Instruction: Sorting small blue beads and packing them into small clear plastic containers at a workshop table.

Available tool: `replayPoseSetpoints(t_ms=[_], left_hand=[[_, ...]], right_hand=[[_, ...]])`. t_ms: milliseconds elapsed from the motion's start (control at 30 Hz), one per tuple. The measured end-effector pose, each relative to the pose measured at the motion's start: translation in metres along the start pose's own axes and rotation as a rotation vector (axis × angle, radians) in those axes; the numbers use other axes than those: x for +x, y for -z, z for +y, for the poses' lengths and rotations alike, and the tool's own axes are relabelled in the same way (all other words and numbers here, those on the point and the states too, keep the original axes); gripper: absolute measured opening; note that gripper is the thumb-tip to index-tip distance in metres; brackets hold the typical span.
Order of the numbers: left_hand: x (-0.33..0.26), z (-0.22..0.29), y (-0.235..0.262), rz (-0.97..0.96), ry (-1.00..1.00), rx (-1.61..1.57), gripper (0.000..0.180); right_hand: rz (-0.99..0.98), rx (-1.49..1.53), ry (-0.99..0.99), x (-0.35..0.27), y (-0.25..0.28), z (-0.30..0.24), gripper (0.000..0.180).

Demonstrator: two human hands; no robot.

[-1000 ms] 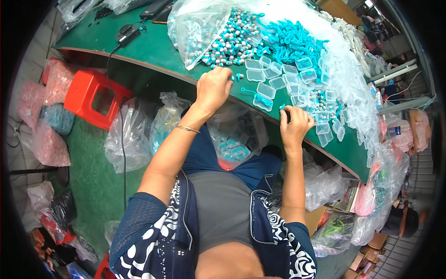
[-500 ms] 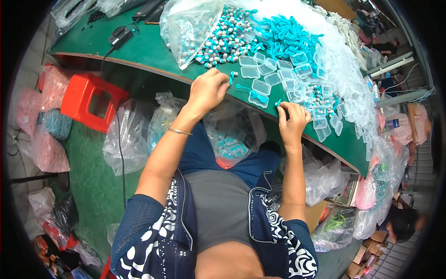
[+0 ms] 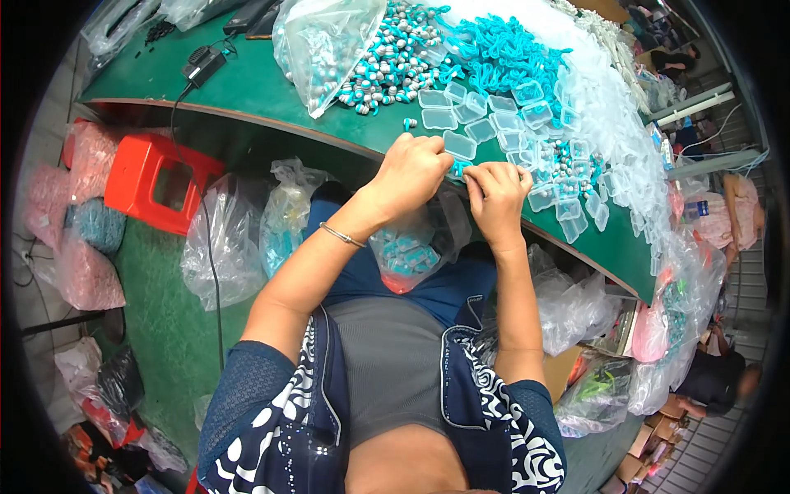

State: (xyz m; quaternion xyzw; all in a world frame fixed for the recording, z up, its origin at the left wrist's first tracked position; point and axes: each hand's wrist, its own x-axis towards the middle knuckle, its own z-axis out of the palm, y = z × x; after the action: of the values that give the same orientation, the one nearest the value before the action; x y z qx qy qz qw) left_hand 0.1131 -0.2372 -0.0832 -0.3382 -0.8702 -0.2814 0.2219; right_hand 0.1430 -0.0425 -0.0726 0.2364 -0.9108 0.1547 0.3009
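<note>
My left hand (image 3: 411, 171) is closed in a pinch at the table's near edge, over a small clear plastic box (image 3: 459, 146) with its lid raised. What its fingers hold is hidden. Beside it, fingertips bent together, my right hand (image 3: 499, 196) is closed at the box's right side; anything in its grip is too small to make out. A teal cord (image 3: 459, 167) shows inside the box between both hands. One small grey-and-teal plug (image 3: 410, 124) lies just beyond my left hand.
Past my hands are a heap of grey-and-teal plugs (image 3: 395, 62), a plastic bag (image 3: 322, 53), a pile of teal cords (image 3: 506, 53) and many clear boxes (image 3: 568, 206). A bag of filled boxes (image 3: 409, 253) hangs by my lap. A red stool (image 3: 136, 183) stands left.
My left hand has moved right to the open box, and my right hand has come left toward it. The two hands now nearly meet over the box.
</note>
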Motion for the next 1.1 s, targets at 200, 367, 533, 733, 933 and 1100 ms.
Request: replayPoseSetpoints(t_ms=[200, 367, 533, 733, 933, 1100], left_hand=[[-0.002, 0.0, 0.003, -0.04, 0.004, -0.013, 0.014], [-0.004, 0.006, 0.01, 0.037, 0.062, -0.047, 0.027], [-0.017, -0.005, 0.02, 0.158, 0.255, -0.072, 0.032], [-0.023, -0.011, 0.012, 0.115, 0.355, -0.08, 0.019], [-0.02, -0.011, 0.015, 0.086, 0.384, -0.067, 0.011], [-0.016, -0.013, 0.014, 0.11, 0.362, -0.203, 0.011]], right_hand=[[-0.046, 0.049, -0.024, 0.004, 0.002, 0.002, 0.007], [-0.016, 0.117, -0.069, 0.003, 0.003, 0.004, 0.01], [0.008, 0.098, -0.052, 0.002, 0.002, 0.005, 0.017], [-0.024, 0.085, 0.014, 0.003, -0.006, 0.0, 0.03], [-0.107, 0.085, 0.027, 0.006, -0.012, -0.004, 0.03], [-0.112, 0.095, 0.029, 0.003, -0.015, -0.001, 0.03]])
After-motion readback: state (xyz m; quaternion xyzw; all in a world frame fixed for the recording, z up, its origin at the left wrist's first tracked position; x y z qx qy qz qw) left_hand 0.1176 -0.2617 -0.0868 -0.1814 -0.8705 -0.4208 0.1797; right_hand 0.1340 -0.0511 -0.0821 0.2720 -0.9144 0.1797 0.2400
